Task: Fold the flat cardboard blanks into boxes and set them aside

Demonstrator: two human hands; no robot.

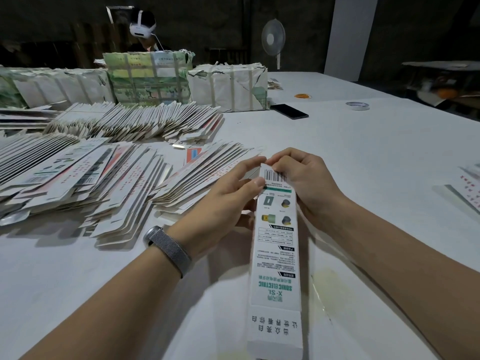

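Box far end pinched between both hands' fingers

— What sort of place is this?

— A packing workshop, I'd say. A big white table is heaped at the left with flat blanks; strapped bundles stand at the upper middle.

— Anything else?

— A tape roll at the upper right, a fan against dark bare walls, and a second worker in a headset at the top left.
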